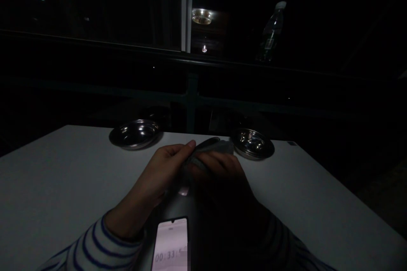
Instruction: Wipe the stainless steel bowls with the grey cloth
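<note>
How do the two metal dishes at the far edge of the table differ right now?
The left metal dish looks empty, while the right metal dish holds small shiny items too dim to identify. The left dish stands apart from both hands; the right dish lies just beyond the right hand and its grey cloth. Both are shallow, round and shiny.

The two bowls, one at ten o'clock [135, 134] and one at one o'clock [252, 143] from the hands, look like polished metal, glossy with bright glints. The table [63, 178] is smooth, matt and pale. The cloth [213, 148] between the hands looks soft, grey and dull. At six o'clock, the phone [171, 243] has a glassy lit screen. The sleeve [92, 250] is striped knit fabric. At one o'clock, far off, the bottle [271, 29] is clear plastic.
</note>
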`<control>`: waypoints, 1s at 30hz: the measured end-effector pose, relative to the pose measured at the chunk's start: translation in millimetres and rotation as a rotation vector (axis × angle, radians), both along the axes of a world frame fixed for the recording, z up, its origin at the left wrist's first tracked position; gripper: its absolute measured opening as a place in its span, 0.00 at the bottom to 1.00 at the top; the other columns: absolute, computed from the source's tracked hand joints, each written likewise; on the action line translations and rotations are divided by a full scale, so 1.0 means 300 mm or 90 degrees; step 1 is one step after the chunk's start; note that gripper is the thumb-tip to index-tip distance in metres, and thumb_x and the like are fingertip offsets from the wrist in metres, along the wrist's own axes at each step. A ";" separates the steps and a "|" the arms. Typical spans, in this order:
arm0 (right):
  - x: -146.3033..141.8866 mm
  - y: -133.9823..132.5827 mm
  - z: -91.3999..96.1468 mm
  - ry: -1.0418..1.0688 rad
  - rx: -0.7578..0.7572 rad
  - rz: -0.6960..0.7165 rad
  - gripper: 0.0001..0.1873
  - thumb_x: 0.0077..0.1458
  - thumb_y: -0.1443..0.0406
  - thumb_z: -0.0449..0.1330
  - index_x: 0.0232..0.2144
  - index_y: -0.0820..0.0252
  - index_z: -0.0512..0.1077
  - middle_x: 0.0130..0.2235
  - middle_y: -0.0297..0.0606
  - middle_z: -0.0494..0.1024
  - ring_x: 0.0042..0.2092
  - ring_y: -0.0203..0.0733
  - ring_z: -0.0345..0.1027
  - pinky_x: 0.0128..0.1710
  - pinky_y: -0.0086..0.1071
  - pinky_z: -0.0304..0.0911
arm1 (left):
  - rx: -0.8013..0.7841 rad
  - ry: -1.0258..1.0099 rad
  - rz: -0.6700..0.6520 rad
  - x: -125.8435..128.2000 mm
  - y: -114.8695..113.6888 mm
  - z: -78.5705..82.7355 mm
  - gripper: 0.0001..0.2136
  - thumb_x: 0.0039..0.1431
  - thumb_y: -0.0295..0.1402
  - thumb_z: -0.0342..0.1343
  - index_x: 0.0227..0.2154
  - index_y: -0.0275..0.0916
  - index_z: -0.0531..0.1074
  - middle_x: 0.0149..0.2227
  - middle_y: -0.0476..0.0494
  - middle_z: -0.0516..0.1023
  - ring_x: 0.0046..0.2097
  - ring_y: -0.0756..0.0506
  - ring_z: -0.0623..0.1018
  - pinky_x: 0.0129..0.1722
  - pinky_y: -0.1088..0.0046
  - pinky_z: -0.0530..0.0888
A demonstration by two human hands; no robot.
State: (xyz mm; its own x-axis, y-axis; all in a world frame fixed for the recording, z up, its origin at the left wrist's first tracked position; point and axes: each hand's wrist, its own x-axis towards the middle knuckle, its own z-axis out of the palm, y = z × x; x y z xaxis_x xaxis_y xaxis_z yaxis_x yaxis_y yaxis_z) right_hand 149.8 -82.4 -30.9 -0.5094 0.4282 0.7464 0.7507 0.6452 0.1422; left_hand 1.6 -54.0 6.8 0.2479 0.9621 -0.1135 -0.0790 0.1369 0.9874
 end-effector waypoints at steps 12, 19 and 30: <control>0.031 0.020 -0.009 0.030 -0.014 -0.031 0.19 0.56 0.61 0.50 0.48 0.62 0.66 0.48 0.44 0.70 0.48 0.47 0.59 0.44 0.41 0.59 | 0.024 0.013 -0.038 -0.016 0.009 -0.006 0.14 0.49 0.44 0.56 0.26 0.36 0.73 0.22 0.50 0.72 0.23 0.52 0.71 0.23 0.79 0.66; 0.036 0.024 -0.002 0.070 -0.016 -0.107 0.16 0.57 0.62 0.49 0.45 0.63 0.68 0.47 0.45 0.70 0.47 0.47 0.61 0.43 0.41 0.58 | 0.060 0.016 -0.035 -0.020 0.011 -0.002 0.10 0.49 0.40 0.58 0.24 0.36 0.72 0.21 0.52 0.71 0.23 0.53 0.69 0.23 0.80 0.64; 0.022 0.024 -0.021 0.054 0.006 -0.051 0.17 0.56 0.61 0.50 0.45 0.63 0.67 0.47 0.44 0.71 0.46 0.47 0.61 0.42 0.41 0.58 | 0.003 0.020 0.029 -0.005 0.007 -0.001 0.15 0.45 0.45 0.58 0.22 0.36 0.71 0.18 0.51 0.70 0.19 0.52 0.68 0.18 0.79 0.62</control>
